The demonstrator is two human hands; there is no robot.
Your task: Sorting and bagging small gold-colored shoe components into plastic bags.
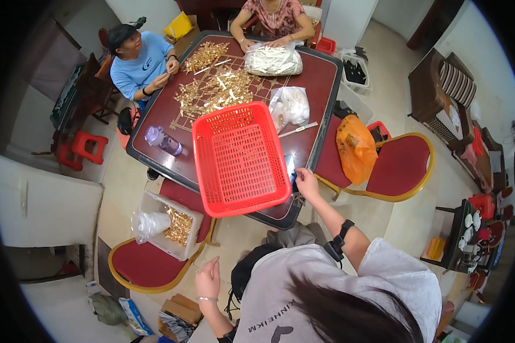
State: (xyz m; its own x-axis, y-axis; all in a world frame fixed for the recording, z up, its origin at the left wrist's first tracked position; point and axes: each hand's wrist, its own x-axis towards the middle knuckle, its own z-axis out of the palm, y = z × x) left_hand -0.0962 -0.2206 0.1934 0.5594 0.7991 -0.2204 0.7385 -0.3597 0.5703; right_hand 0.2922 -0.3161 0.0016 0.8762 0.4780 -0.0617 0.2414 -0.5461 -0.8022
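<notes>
My right hand is at the table's near right edge, fingers bent in a pinch at the side of a dark phone. The red plastic basket hides part of that phone. This basket has slotted walls and floor, holds nothing, and juts over the near table edge. My left hand is low beside the chair, a bangle at its wrist, fingers loosely stretched and holding nothing. Near it, a white plastic bin on the red chair contains small gold pieces and a clear plastic bag.
On the dark red table lie heaps of gold pieces, a bag of white strips, another white bag and a purple bottle. Two people sit at its far side. An orange bag rests on the right chair.
</notes>
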